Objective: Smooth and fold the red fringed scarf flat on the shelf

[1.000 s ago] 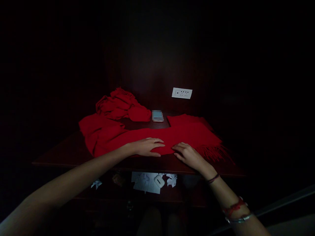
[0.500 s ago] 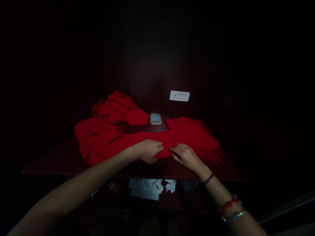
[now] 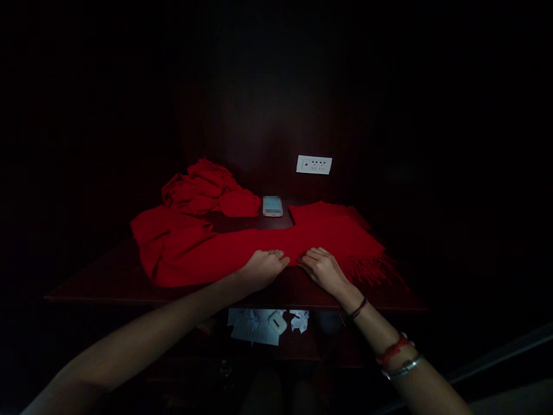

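Note:
A long red scarf (image 3: 233, 248) with a fringed end on the right lies across the dark wooden tabletop, bunched and folded on the left. My left hand (image 3: 265, 268), with a ring on one finger, is closed on the scarf's near edge around the middle. Just to its right, my right hand (image 3: 323, 270) pinches the same edge, its fingertips curled onto the cloth. Bracelets circle the right wrist and forearm. Under the right part of the scarf, another red layer reaches farther back.
A crumpled red cloth heap (image 3: 207, 187) sits at the back left. Near the wall lies a phone (image 3: 272, 206), below a white socket plate (image 3: 314, 165). On a lower shelf are papers (image 3: 250, 328), a white case (image 3: 277, 323) and crumpled paper (image 3: 299, 321).
My left hand has turned, its fingers closing on the scarf's near edge. The right hand's fingers have curled in to grip the edge. The view has shifted slightly.

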### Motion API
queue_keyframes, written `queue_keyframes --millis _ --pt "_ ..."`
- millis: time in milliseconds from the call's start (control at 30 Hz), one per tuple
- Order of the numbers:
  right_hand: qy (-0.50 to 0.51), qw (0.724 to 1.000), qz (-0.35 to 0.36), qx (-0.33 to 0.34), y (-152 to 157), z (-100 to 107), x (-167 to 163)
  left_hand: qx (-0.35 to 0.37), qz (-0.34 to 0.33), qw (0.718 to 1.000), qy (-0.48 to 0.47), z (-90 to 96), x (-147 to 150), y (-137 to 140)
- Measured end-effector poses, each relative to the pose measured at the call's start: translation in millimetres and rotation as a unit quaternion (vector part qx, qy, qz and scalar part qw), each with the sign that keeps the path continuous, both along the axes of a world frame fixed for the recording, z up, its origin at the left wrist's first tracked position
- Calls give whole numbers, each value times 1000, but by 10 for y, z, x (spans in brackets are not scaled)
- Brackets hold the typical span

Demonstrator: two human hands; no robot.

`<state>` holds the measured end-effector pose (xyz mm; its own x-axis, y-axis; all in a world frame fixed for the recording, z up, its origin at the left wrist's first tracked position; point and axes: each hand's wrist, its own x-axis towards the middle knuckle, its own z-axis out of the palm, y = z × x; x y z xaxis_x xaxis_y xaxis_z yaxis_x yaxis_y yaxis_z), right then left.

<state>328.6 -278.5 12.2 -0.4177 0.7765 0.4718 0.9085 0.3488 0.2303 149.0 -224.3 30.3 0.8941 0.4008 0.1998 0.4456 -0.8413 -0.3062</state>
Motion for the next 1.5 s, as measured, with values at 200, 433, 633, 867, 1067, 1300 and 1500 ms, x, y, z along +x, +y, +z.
queue_keyframes --millis 200,433,633,867,1067,1300,1500 --pt "11 1000 3 13 -40 4 13 21 21 1000 -9 -88 -60 -46" --pt "2 1000 8 2 -82 -12 54 62 -33 997 -20 -177 -132 40" --pt "-1 1000 -3 1 -74 -15 49 69 -59 996 5 -129 -147 9" --pt "-4 999 33 -9 -30 -29 -30 35 -22 999 -30 -182 -83 21" --pt "-34 999 38 -12 -6 -25 -66 31 -32 999 -23 -193 -84 44" --pt "-34 999 38 6 -22 -6 -58 28 -37 998 -29 -163 -83 24" --pt "-30 999 36 -5 -33 4 -77 11 -46 998 -34 -173 -75 34"
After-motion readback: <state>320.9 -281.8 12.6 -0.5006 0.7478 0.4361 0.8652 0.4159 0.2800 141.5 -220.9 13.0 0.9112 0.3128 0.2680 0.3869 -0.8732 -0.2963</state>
